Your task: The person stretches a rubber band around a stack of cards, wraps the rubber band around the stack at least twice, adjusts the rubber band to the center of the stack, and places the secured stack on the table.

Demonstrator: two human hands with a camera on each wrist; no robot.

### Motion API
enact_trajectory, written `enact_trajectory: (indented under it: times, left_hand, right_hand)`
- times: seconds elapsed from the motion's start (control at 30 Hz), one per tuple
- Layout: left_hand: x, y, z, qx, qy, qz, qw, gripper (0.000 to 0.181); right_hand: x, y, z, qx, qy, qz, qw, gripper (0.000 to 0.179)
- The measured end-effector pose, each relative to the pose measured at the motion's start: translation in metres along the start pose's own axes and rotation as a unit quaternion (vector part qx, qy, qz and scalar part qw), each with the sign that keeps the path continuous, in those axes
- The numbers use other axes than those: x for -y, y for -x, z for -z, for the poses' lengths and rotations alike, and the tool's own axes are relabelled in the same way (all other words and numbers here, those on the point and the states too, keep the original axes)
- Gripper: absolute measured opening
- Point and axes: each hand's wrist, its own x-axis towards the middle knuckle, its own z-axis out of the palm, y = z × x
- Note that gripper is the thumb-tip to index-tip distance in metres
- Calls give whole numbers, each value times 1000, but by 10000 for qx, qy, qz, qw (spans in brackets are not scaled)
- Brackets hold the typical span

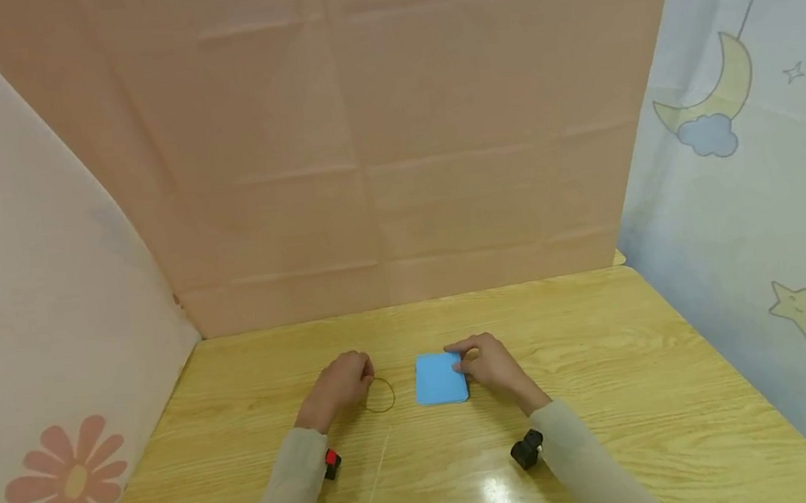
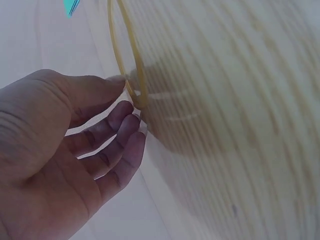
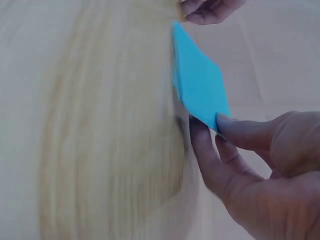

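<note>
A thin tan rubber band [image 1: 393, 394] hangs as an open loop from the fingertips of my left hand [image 1: 342, 380]. In the left wrist view, thumb and fingers pinch the lower end of the band [image 2: 136, 50], close to the tabletop. To its right is a square blue stack of paper [image 1: 439, 379] with rounded corners. My right hand [image 1: 496, 366] grips it by its right edge. The right wrist view shows the thumb on top of the blue paper [image 3: 202, 77] and fingers beneath, the stack tilted over the wood.
The wooden table [image 1: 592, 395] carries a bright glare spot near its front. A brown creased sheet [image 1: 392, 139] stands along the back edge. Patterned cloths [image 1: 750, 218] hang at both sides. A black wrist camera [image 1: 527, 450] sits at the right wrist.
</note>
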Motion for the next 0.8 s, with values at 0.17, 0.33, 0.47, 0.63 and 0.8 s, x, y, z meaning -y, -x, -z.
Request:
enact_trajectory:
  times: [0.17,0.33,0.47,0.63,0.8]
  left_hand:
    - [6,4,3,95,146,111,9998,6]
    - [11,3,4,167,258,117,9995,6]
    - [12,2,4,180,243,124,9995,7]
    - [11,4,3,217,259,184,9993,6]
    - [11,5,4,152,246,196,9994,6]
  right_hand:
    - [1,3,-1,228,-640,-114,9976,47]
    - [2,8,-6,-3,-734,-332,9967,53]
    - [-2,7,-7,-179,-882,-605,9941,42]
    - [-7,6,-7,-123,-1631,-846,9829,39]
    - [-11,7,-6,-56,-2013,-931,9751,34]
